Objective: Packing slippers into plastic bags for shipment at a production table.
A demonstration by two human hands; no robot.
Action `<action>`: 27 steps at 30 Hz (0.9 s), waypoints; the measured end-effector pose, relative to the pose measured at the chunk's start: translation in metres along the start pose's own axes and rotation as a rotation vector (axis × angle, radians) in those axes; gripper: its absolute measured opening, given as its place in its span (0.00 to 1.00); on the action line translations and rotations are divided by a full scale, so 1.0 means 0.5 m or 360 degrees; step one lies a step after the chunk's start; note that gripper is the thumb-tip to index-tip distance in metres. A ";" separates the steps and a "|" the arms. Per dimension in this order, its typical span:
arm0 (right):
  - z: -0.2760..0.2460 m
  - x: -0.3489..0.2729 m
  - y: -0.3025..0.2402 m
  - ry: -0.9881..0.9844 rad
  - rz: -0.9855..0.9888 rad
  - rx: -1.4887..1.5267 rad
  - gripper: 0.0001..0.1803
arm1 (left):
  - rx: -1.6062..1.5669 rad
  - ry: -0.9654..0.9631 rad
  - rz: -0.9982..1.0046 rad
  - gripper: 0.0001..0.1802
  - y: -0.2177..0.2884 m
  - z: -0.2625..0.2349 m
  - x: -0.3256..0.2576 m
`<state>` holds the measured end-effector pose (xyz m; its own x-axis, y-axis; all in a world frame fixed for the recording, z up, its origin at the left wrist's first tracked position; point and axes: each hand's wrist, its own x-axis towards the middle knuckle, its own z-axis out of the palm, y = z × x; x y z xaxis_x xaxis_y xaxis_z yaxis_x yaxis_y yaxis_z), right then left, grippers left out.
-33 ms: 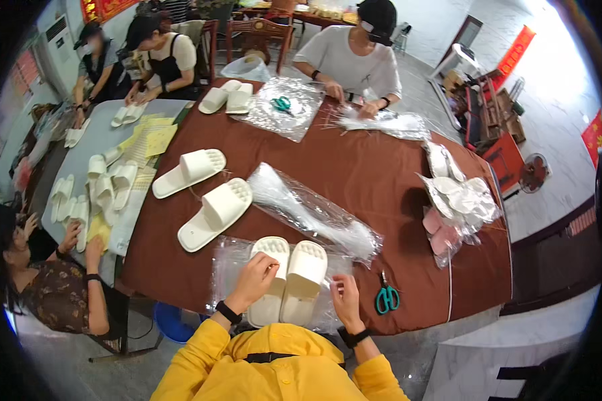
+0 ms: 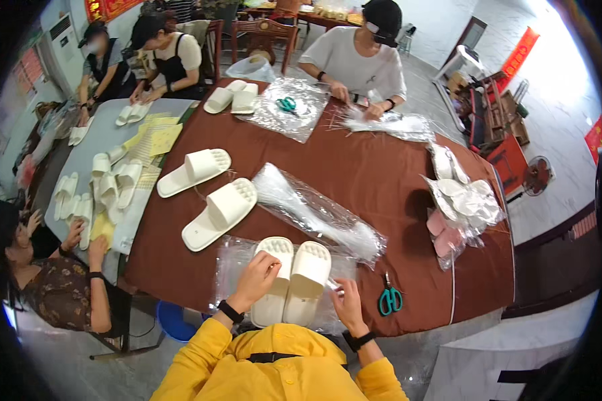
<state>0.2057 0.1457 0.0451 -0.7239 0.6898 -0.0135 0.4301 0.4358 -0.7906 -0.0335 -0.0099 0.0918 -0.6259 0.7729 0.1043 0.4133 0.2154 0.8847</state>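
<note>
A pair of cream slippers, the left slipper (image 2: 281, 250) and the right slipper (image 2: 308, 287), lies side by side on clear plastic bags (image 2: 231, 260) at the table's near edge. My left hand (image 2: 255, 281) rests over the left slipper with its fingertips pinched together; whatever they hold is too small to make out. Beside the right slipper, my right hand (image 2: 348, 304) has its fingers bent round a small thin white piece (image 2: 334, 285) that I cannot name. Another loose pair, one slipper (image 2: 197, 170) and its mate (image 2: 221, 212), lies farther left, joined by a thin tie.
A bag of white plastic ties (image 2: 314, 210) lies beyond my slippers. Teal scissors (image 2: 390, 301) are right of my hand. Bagged slippers (image 2: 471, 204) pile at the right. A person (image 2: 361, 63) works across the brown table (image 2: 368, 167); others sit round a pale table (image 2: 80, 157).
The view has shifted slightly, so everything sits a little farther right. My right fingers have curled in a bit; my left hand stays at the left slipper.
</note>
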 end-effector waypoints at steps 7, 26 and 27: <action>0.023 -0.037 0.027 -0.0116 -0.0172 -0.0377 0.37 | -0.0125 0.0651 -0.0352 0.08 -0.071 -0.144 0.023; -0.216 0.080 0.035 -0.0121 0.0108 0.0419 0.18 | 0.0624 -0.0274 0.0228 0.17 0.000 -0.071 -0.086; -0.271 0.090 0.087 0.0194 0.0160 0.0597 0.16 | 0.0795 -0.0561 0.0426 0.18 0.020 -0.033 -0.092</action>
<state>0.2649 0.2742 0.0929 -0.6092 0.7916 -0.0473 0.2524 0.1369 -0.9579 -0.0119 -0.0531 0.1033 -0.2403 0.9688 0.0613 0.8342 0.1738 0.5234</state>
